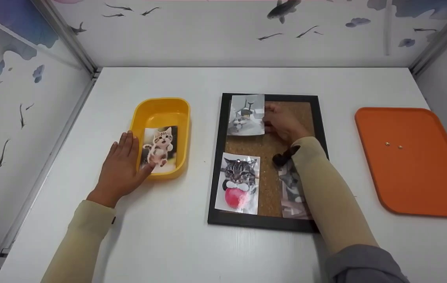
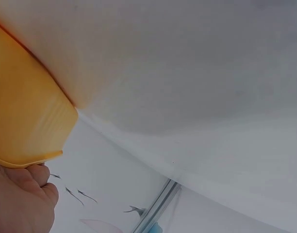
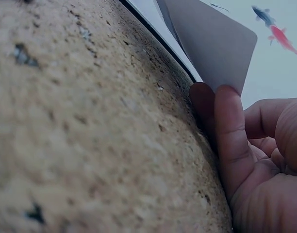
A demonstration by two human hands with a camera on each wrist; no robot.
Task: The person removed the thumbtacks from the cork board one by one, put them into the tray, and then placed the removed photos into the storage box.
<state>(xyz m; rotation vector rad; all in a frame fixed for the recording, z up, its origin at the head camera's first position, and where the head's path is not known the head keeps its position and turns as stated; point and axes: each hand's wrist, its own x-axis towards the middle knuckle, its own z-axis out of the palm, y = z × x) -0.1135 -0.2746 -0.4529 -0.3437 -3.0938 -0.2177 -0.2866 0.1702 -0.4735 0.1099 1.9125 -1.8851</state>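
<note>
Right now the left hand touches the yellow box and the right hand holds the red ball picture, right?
Not quite: the head view shows the right hand holding the top grey picture, not the red ball picture. The left hand does touch the yellow box.

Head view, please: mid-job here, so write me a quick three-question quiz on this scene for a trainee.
1. Which hand holds the grey photo at the upper left of the cork board? A: left; B: right.
2. How many small metallic pieces show on the orange tray?
3. Fill in: the photo in view inside the yellow container pictures a ____.

Key: 1. B, the right hand; 2. two; 3. kitten.
</note>
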